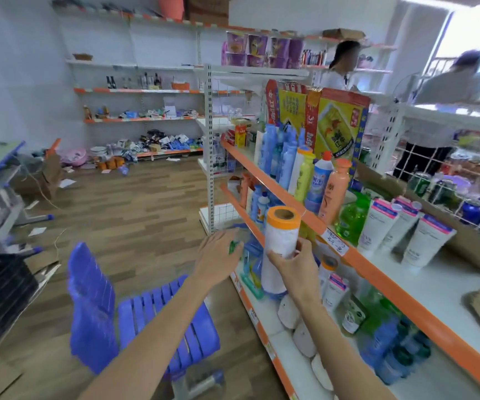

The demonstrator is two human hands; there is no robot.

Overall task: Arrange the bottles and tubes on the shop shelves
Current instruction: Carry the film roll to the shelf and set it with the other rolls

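Right hand fingers wrapped around the lower body of a white roll with an orange top, held upright just in front of the orange edge of the middle shelf. Left hand reaching beside it toward the lower shelf, fingers partly curled near something small and green; whether gripped or only touched, impossible to tell.

Likely step: placing the roll among the goods on the lower shelf. Next move probably calls for a clear spot, then lowering the roll upright without knocking the packed items below.

Counted on the middle shelf: three white tubes with pink bands standing close together, one green bottle beside them, one peach bottle, one yellow-green bottle, and several blue bottles, too crowded to number. Lower shelf: at least one more white tube, other items blurred. One blue plastic chair beneath the arms.
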